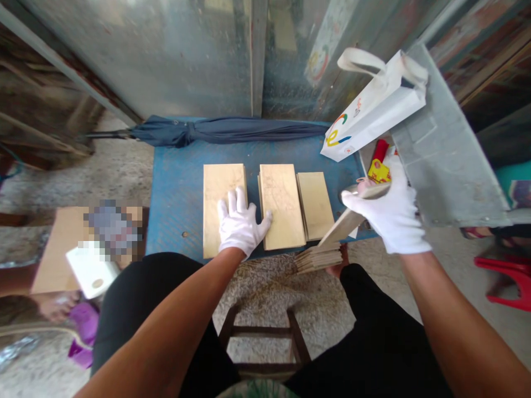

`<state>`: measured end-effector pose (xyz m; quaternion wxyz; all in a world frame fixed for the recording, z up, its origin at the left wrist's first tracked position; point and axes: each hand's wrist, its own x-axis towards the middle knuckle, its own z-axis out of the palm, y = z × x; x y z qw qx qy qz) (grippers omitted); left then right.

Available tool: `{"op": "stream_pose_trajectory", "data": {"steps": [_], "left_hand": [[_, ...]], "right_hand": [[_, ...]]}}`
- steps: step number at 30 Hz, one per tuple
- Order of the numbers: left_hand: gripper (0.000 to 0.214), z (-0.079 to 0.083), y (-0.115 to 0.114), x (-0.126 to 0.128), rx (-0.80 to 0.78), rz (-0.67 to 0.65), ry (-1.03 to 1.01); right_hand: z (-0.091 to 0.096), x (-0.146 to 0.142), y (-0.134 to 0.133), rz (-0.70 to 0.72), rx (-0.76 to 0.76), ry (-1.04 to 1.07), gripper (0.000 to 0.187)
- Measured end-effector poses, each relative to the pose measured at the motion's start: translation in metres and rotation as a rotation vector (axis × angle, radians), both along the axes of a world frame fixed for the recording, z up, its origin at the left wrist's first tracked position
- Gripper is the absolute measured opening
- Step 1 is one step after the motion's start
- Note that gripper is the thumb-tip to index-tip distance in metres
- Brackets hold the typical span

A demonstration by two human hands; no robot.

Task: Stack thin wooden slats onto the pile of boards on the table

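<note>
Three small stacks of pale wooden boards lie side by side on a blue bench: a left stack, a middle stack and a shorter right stack. My left hand, in a white glove, rests with fingers spread on the left stack, its thumb reaching onto the edge of the middle one. My right hand, gloved too, grips a wooden board at one end. That board slants down toward another stack of boards beyond the bench's front edge.
A folded dark umbrella lies along the back of the blue bench. A white paper bag and a red-and-yellow packet are at the right. On the floor stand a red stool and cardboard; another person's foot shows left.
</note>
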<state>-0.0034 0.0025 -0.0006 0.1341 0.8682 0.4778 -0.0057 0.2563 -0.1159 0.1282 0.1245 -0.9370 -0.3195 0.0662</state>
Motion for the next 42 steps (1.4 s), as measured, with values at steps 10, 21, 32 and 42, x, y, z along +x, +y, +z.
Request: {"op": "stream_pose_trajectory", "data": {"steps": [10,21,32,42], "left_hand": [[0.061,-0.001,0.000,0.000,0.055,-0.003,0.018],[0.060,-0.002,0.000,-0.002,0.039,0.008,0.033],[0.061,-0.001,-0.001,-0.003,0.019,0.016,0.025],[0.070,0.009,-0.007,-0.005,-0.145,0.073,-0.031]], "right_hand": [[-0.079,0.037,0.106,0.045,-0.299,0.156,0.122],[-0.147,0.035,0.145,-0.011,-0.486,0.176,0.120],[-0.150,0.020,0.136,-0.024,-0.389,0.145,0.094],[-0.145,-0.001,0.050,-0.023,-0.257,0.299,0.113]]}}
